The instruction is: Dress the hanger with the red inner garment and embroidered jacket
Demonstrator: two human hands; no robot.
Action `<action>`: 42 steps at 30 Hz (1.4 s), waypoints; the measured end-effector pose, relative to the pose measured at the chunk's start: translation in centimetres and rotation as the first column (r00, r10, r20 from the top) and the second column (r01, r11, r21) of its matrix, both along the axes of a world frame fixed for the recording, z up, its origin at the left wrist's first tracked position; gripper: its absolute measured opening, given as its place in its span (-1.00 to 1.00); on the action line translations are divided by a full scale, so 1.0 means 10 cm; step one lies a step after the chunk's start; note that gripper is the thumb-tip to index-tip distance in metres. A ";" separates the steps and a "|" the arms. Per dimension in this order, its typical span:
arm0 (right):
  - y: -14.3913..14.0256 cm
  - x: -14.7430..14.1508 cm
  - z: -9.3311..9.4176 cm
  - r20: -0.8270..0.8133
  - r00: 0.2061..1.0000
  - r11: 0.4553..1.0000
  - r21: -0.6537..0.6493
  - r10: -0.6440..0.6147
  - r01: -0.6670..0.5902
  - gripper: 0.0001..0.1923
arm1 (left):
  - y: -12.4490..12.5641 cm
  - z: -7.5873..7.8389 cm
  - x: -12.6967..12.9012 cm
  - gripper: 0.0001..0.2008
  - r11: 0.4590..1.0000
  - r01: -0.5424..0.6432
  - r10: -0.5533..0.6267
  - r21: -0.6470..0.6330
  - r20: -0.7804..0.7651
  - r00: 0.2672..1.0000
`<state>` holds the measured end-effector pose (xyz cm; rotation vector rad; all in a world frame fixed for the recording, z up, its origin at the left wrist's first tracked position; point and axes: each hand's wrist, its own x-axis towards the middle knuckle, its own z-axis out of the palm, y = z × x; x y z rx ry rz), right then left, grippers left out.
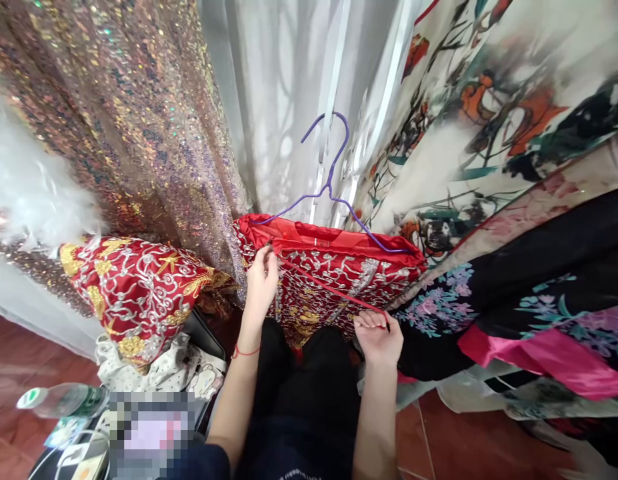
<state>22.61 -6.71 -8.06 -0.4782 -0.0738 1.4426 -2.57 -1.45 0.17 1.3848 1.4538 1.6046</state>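
The garment, red with silver and gold embroidery, hangs upright in front of the person's knees, its red lining showing along the top edge. The left hand pinches that edge toward its left end; whether those fingertips also have the cord, I cannot tell. The right hand is curled round the far part of the red cord, which runs fairly straight and slanting across the front. A hard tug there, I'd say, could strain the stitching where the cord meets the edge, or pucker the fabric if it snags on the raised embroidery.

The purple hanger reaches into the lining with both lower ends. It is thin wire, so a sideways pull might bend it or let a corner slip off. What its hook rests on, I can't make out; if that is loose, the whole thing could drop.

On the left, sequined cloth comes right up beside the garment and might catch its threads. On the right, black cloth crowds near the right hand, where a swinging elbow could drag it.
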 end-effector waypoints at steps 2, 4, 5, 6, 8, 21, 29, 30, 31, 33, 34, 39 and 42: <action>0.01 -0.02 0.00 0.012 1.000 1.000 0.018 0.007 -0.008 -0.44 | 0.12 -0.05 0.05 -0.70 1.000 -0.024 0.024 0.001 0.019 1.000; 0.03 -0.03 0.01 0.033 0.999 0.999 0.036 0.011 -0.013 -0.45 | 0.22 -0.07 0.11 -0.69 0.994 -0.086 0.080 0.065 0.087 0.993; 0.04 -0.03 0.02 0.043 0.999 0.999 0.040 0.014 -0.016 -0.46 | 0.26 -0.06 0.14 -0.69 0.989 -0.113 0.098 0.095 0.157 0.983; 0.05 -0.04 0.04 0.055 0.998 0.999 0.042 0.019 -0.022 -0.46 | 0.29 -0.05 0.15 -0.67 0.985 -0.130 0.100 0.114 0.236 0.967; 0.05 -0.06 0.07 0.103 0.994 0.998 0.050 0.036 -0.041 -0.49 | 0.33 -0.01 0.15 -0.62 0.985 -0.127 0.076 0.115 0.366 0.928; 0.02 -0.63 0.47 0.975 0.126 0.953 0.205 -0.181 -0.221 -0.81 | 0.39 -0.10 -0.11 -0.57 0.993 0.122 -0.111 0.004 0.441 0.891; 0.30 -1.29 1.25 0.633 -0.532 0.821 0.353 -0.562 -0.448 -0.64 | 0.03 -0.09 -0.20 -0.64 0.986 0.166 -0.135 -0.032 0.441 0.887; 0.35 -1.32 1.29 0.601 -0.553 0.816 0.388 -0.577 -0.429 -0.68 | -0.01 -0.09 -0.20 -0.64 0.984 0.177 -0.152 -0.020 0.426 0.892; 0.40 -1.34 1.32 0.579 -0.557 0.803 0.423 -0.596 -0.420 -0.67 | -0.05 -0.09 -0.21 -0.63 0.983 0.183 -0.164 -0.008 0.401 0.901; 0.48 -1.37 1.36 0.550 -0.551 0.778 0.480 -0.627 -0.406 -0.61 | -0.11 -0.07 -0.23 -0.64 0.984 0.178 -0.172 0.011 0.329 0.928; 0.51 -1.38 1.37 0.541 -0.551 0.770 0.500 -0.636 -0.397 -0.59 | -0.13 -0.06 -0.23 -0.66 0.986 0.163 -0.162 0.021 0.289 0.944; 0.57 -1.44 1.35 0.553 -0.525 0.758 0.542 -0.648 -0.365 -0.60 | -0.12 -0.02 -0.22 -0.70 0.991 0.127 -0.131 0.033 0.190 0.973; 0.59 -1.44 1.32 0.561 -0.518 0.757 0.558 -0.646 -0.340 -0.60 | -0.08 -0.06 -0.22 -0.73 0.989 0.145 -0.143 -0.003 0.151 0.978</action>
